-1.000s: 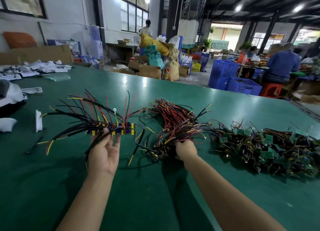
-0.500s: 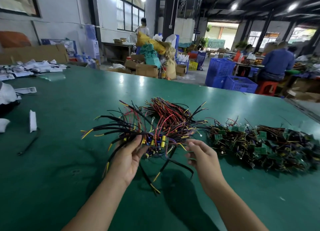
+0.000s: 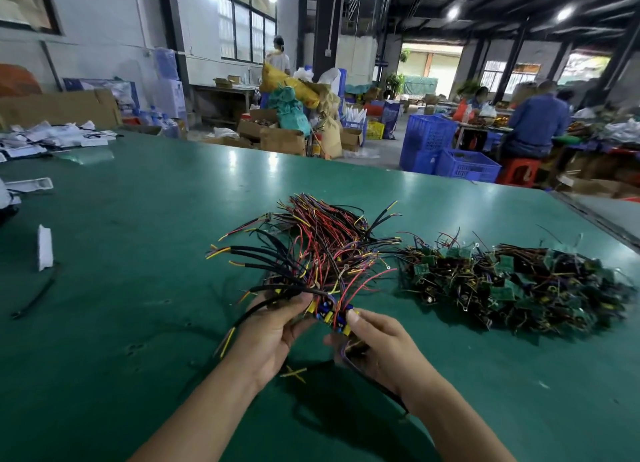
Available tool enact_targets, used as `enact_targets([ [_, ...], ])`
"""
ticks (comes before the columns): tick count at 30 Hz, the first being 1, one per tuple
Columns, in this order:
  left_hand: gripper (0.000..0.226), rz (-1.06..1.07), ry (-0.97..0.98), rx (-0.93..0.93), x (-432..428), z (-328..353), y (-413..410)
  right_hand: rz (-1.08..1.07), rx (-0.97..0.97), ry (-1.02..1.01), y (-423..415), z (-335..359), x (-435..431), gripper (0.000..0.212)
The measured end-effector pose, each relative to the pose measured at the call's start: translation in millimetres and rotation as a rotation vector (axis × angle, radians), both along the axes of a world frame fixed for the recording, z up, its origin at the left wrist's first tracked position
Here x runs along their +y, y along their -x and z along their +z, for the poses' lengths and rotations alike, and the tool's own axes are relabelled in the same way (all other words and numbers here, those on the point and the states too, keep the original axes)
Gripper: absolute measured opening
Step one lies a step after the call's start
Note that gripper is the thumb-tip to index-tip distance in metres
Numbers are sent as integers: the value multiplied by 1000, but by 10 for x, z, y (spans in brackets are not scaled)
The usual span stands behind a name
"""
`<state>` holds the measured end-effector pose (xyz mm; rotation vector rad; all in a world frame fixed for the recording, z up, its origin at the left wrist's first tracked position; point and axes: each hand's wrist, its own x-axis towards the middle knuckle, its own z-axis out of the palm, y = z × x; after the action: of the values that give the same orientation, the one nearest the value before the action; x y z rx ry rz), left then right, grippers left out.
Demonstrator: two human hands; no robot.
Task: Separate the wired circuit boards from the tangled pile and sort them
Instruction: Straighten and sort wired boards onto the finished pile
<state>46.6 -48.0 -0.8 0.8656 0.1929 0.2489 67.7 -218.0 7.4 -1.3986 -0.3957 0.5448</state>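
Both hands hold one bundle of wired circuit boards (image 3: 329, 314) just above the green table (image 3: 138, 219). My left hand (image 3: 273, 333) grips its left side, where thick black leads with yellow tips fan out. My right hand (image 3: 377, 344) pinches the right side, thumb on the blue and yellow parts. The bundle's red, black and yellow wires overlap a sorted heap of wired boards (image 3: 329, 240) lying behind it. The tangled pile (image 3: 512, 285) of green boards and dark wires lies to the right.
A white strip (image 3: 45, 247) and a black cable piece (image 3: 34, 297) lie at the left. White packets (image 3: 59, 138) sit at the far left edge. Blue crates (image 3: 450, 153), boxes and seated people are beyond the table's far edge.
My left hand carried its bundle of boards from the left over to the sorted heap. My right hand let go of the heap and took hold of the bundle's right side.
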Motion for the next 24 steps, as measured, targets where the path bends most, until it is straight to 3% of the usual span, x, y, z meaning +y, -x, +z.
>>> enact_targets([
  [6, 40, -8, 24, 13, 6, -8, 6, 6, -100, 125, 13, -19, 21, 62],
  [11, 36, -80, -69, 43, -20, -4, 35, 128, 12, 72, 27, 8, -40, 48],
  [19, 34, -89, -231, -76, -34, -3, 96, 176, 101, 38, 93, 34, -27, 33],
  [24, 42, -101, -396, -82, -9, -7, 108, 220, 234, -92, 95, 18, -36, 38],
])
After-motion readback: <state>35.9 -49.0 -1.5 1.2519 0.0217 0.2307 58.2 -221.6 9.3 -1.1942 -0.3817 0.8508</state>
